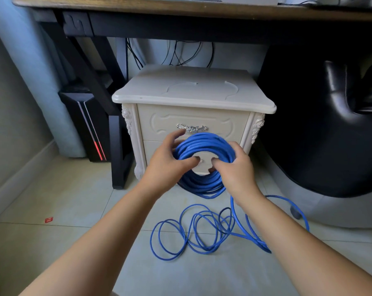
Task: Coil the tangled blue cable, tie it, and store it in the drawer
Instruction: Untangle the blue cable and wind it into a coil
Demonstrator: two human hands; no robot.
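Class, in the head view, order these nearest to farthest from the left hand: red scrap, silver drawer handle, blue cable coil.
1. Blue cable coil, in the left hand's grip.
2. Silver drawer handle, just above that hand.
3. Red scrap, far left on the floor.

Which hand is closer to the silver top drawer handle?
Left. The left hand grips the coil below-left of the handle, fingertips nearly at it; the right hand holds the coil's right side, lower and farther off.

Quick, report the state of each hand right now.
Left hand: closed, gripping the left side of the round coil of blue cable.
Right hand: closed, gripping the same coil's right side.
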